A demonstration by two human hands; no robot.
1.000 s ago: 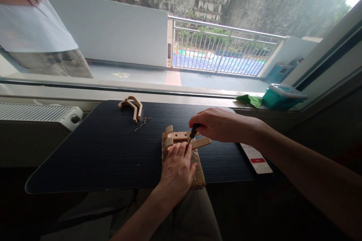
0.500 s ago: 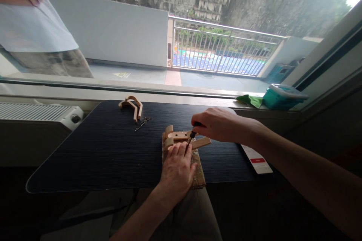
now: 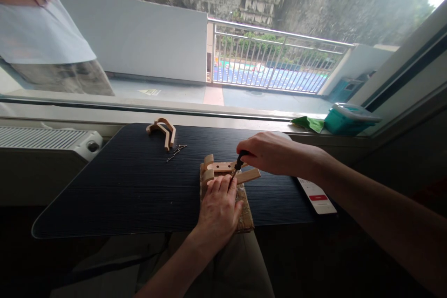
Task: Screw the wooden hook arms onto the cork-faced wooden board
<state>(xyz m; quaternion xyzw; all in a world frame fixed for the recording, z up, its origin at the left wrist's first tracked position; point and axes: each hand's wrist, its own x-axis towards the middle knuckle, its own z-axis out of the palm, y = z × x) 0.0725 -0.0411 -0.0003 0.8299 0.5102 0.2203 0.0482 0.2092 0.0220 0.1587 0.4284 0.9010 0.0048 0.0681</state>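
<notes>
From where I stand, the work sits at the near side of a dark table [image 3: 115,186]: a rough board [image 3: 247,216] lies there, its near end reaching about to the table's front edge, with the person's lap just below. Two wooden hooks rest across the board; the farther hook [image 3: 220,167] shows two dark holes, and the nearer hook [image 3: 249,176] sticks out past the board's right edge. The left hand [image 3: 220,200] lies over the nearer hook, fingers side by side and thumb held apart; whether they grip it or only press, I cannot tell. The right hand [image 3: 258,151] has its fingers curled round the handle of a screwdriver [image 3: 239,165], which slants down to the left index fingertip, its tip hidden there. On the right, a phone [image 3: 317,198] lies beneath the forearm, close to the table's edge, so that side is tight. To the left there is far more width, the tabletop running out to a rounded corner. Two curved wooden pieces [image 3: 166,135] lie near the back edge, with loose screws [image 3: 177,152] just in front of them, well apart from both hands.
</notes>
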